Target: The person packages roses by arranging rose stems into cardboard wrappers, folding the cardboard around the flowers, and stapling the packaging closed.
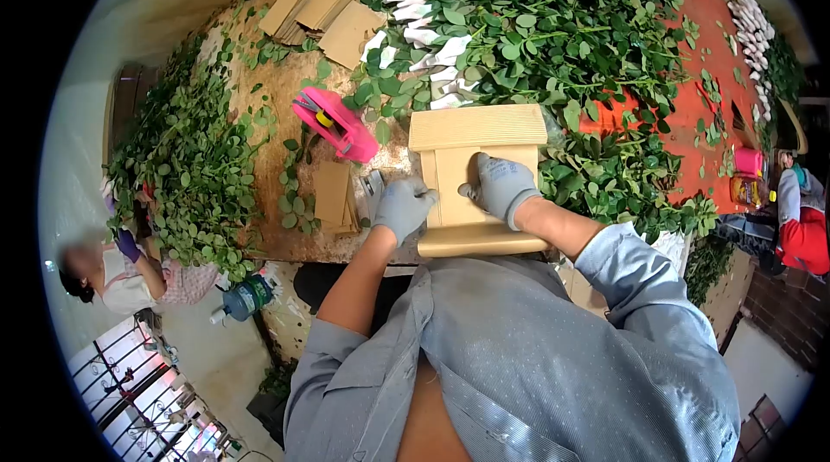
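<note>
1. As you leaned over the table (245,86), a light brown cardboard wrap (467,217) lay directly before you, at the edge nearest your body.
2. The wrap had a ribbed band across its far end, smooth overlapping panels in the middle, and a rounded fold along its near end.
3. Your gloved left hand (404,210) was curled at the wrap's left edge; whether it pinched the card could not be told.
4. Your gloved right hand (501,188) rested over the smooth panels, thumb reaching leftward, fingers bent; its grip could not be told either.
5. Left of the wrap sat a pink tool (341,127) with a yellow part inside, and a short stack of cardboard pieces (333,194).
6. The tabletop was worn brown, strewn with loose leaves; a red surface (694,164) lay to the right. Leafy stems (562,21) with white-wrapped ends (450,51) covered the far side.
7. Around the room were a person at far left (130,276), a person in red at far right (804,237), and a barred window (143,384).
</note>
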